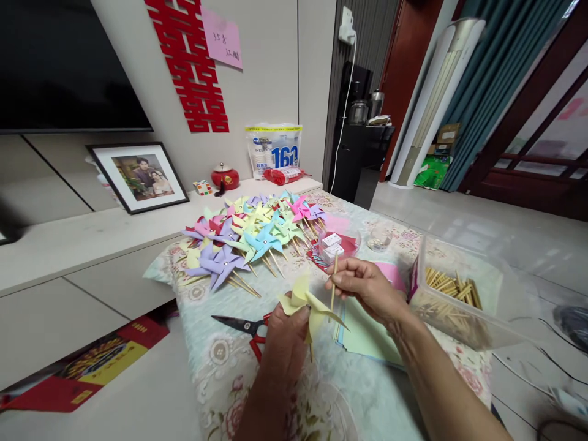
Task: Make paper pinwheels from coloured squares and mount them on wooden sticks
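Note:
My left hand [285, 334] is closed around a folded yellow paper pinwheel [307, 301], held just above the table. My right hand [365, 285] pinches a thin wooden stick [334, 283] upright, right beside the pinwheel. Under my hands lie flat coloured paper sheets [367, 334] in green and pink. Red-handled scissors [243, 326] rest on the cloth just left of my left hand.
Several finished pinwheels [248, 239] in purple, blue, yellow and pink lie piled at the table's far left. A clear box of wooden sticks [452, 294] stands at right. A small clear bowl [337, 245] with little boxes and a glass dish [379, 240] sit behind. The flowered cloth [349, 392] covers the table.

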### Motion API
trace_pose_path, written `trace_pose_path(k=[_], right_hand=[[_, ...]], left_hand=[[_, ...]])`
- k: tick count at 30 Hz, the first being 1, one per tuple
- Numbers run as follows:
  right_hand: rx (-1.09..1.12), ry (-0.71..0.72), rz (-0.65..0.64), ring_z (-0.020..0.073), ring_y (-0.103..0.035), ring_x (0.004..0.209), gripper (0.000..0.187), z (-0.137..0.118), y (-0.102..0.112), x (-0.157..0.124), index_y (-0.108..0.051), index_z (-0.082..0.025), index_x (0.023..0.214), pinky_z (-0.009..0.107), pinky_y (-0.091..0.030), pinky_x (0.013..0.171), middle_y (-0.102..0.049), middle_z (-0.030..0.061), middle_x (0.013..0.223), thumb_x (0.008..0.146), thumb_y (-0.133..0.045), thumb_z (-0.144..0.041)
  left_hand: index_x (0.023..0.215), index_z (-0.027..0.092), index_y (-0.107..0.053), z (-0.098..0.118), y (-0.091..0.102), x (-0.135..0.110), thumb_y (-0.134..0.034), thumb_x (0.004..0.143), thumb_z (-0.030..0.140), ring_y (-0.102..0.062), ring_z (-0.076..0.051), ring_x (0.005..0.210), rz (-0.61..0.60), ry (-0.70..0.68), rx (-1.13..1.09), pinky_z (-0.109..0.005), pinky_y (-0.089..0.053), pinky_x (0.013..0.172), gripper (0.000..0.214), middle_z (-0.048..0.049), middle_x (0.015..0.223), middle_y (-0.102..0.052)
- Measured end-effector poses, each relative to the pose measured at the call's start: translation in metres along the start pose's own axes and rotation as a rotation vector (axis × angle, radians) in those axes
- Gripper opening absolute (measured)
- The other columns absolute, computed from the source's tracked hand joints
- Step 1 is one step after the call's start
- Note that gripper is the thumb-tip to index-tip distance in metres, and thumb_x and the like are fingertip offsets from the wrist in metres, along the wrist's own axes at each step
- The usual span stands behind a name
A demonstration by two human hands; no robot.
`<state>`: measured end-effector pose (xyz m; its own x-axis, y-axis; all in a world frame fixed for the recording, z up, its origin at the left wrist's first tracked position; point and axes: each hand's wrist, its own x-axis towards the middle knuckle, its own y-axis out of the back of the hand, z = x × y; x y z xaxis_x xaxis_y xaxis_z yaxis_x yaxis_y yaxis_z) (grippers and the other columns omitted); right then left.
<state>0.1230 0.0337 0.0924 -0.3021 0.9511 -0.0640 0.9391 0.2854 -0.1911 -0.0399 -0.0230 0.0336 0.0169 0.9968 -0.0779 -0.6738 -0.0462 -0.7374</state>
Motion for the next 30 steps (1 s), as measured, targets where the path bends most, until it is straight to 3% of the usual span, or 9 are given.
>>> trace_pose_path(k=[4,9,13,17,21,26,30], right_hand=[[0.047,-0.023,-0.033,0.0103,-0.057,0.057,0.027,0.021,-0.007,0.003,-0.071,-0.016,0.074,0.025,-0.042,0.059,-0.071,0.0014,0.067,0.063,-0.086,-0.036],[0.101,-0.058,-0.039,0.0089,-0.051,0.057,0.025,0.036,0.001,-0.003,-0.071,-0.017,0.072,0.023,-0.036,0.057,-0.064,-0.0024,0.066,0.061,-0.087,-0.032],[0.110,-0.056,-0.077,0.0087,-0.050,0.058,0.023,0.040,0.007,-0.005,-0.071,-0.016,0.072,0.023,-0.035,0.058,-0.063,-0.0022,0.067,0.066,-0.084,-0.034],[0.079,-0.068,-0.100,0.0100,-0.052,0.061,0.020,0.044,0.007,-0.005,-0.072,-0.016,0.075,0.023,-0.037,0.061,-0.065,-0.0015,0.069,0.067,-0.083,-0.031],[0.053,-0.081,-0.090,0.0108,-0.055,0.063,0.026,0.046,0.007,-0.004,-0.073,-0.016,0.077,0.024,-0.039,0.062,-0.066,0.0002,0.074,0.066,-0.086,-0.036],[0.134,0.033,-0.027,0.0149,-0.059,0.070,0.045,0.041,0.017,-0.004,-0.076,-0.017,0.088,0.026,-0.043,0.065,-0.069,0.0050,0.081,0.075,-0.075,-0.061],[-0.056,0.113,-0.096,0.0185,-0.060,0.080,0.046,0.035,0.021,-0.009,-0.075,-0.018,0.092,0.029,-0.044,0.072,-0.070,0.0065,0.089,0.082,-0.068,-0.062]], left_hand=[[0.083,0.017,-0.062,-0.004,-0.005,-0.002,-0.082,0.065,0.025,-0.066,-0.017,0.069,-0.013,0.015,0.017,-0.031,-0.052,0.072,0.028,-0.0029,0.080,-0.071],[0.073,0.017,-0.059,-0.015,-0.009,-0.006,-0.085,0.062,0.029,-0.054,-0.010,0.054,-0.029,0.010,0.175,-0.022,-0.043,0.056,0.031,0.0033,0.062,-0.061],[0.072,0.016,-0.063,-0.021,-0.009,-0.006,-0.084,0.065,0.034,-0.053,-0.011,0.059,-0.076,-0.084,0.315,-0.023,-0.043,0.057,0.029,0.0014,0.066,-0.061],[0.072,0.016,-0.064,-0.020,-0.011,-0.007,-0.084,0.065,0.033,-0.055,-0.012,0.063,-0.065,-0.114,0.294,-0.023,-0.045,0.061,0.027,0.0011,0.068,-0.062],[0.074,0.016,-0.063,-0.020,-0.012,-0.007,-0.085,0.062,0.030,-0.056,-0.012,0.062,0.007,-0.129,0.285,-0.023,-0.045,0.060,0.028,0.0014,0.070,-0.064],[0.077,0.016,-0.062,-0.020,-0.012,-0.003,-0.084,0.062,0.029,-0.055,-0.010,0.054,0.172,-0.135,0.327,-0.021,-0.043,0.055,0.029,0.0028,0.062,-0.064],[0.077,0.017,-0.062,-0.019,-0.013,0.000,-0.083,0.062,0.028,-0.056,-0.011,0.055,0.274,-0.173,0.372,-0.021,-0.043,0.055,0.029,0.0033,0.063,-0.065]])
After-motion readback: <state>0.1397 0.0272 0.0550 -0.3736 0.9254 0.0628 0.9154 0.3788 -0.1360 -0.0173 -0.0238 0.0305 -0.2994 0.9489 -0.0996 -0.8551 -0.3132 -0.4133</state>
